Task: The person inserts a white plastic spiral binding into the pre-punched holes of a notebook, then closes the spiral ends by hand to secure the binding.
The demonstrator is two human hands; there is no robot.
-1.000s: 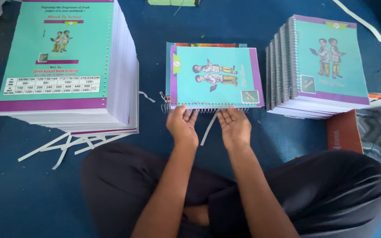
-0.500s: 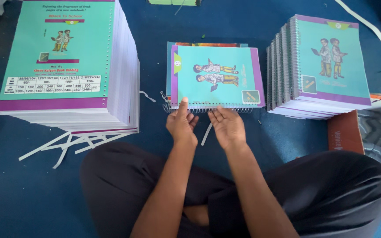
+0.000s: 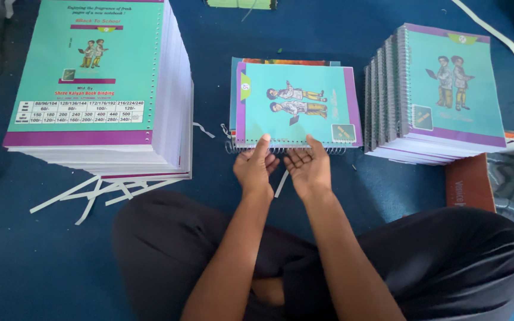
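A teal and purple spiral notebook [image 3: 295, 104] lies on a small pile on the blue floor in front of me, its wire coil [image 3: 287, 147] along the near edge. My left hand [image 3: 256, 169] rests at that edge with its index finger stretched onto the cover. My right hand [image 3: 309, 168] sits beside it, palm turned inward, thumb touching the coil. Neither hand lifts the notebook. My crossed legs in dark trousers [image 3: 447, 261] fill the foreground.
A tall stack of unbound teal-covered pages [image 3: 90, 77] stands at the left, with white paper strips [image 3: 90, 193] on the floor beside it. A stack of bound spiral notebooks [image 3: 441, 95] stands at the right. A brown box [image 3: 468, 184] lies near my right knee.
Both hands have stayed at the notebook's near edge, with small finger movements along the coil. My left index finger now reaches onto the cover. The notebook has not moved.
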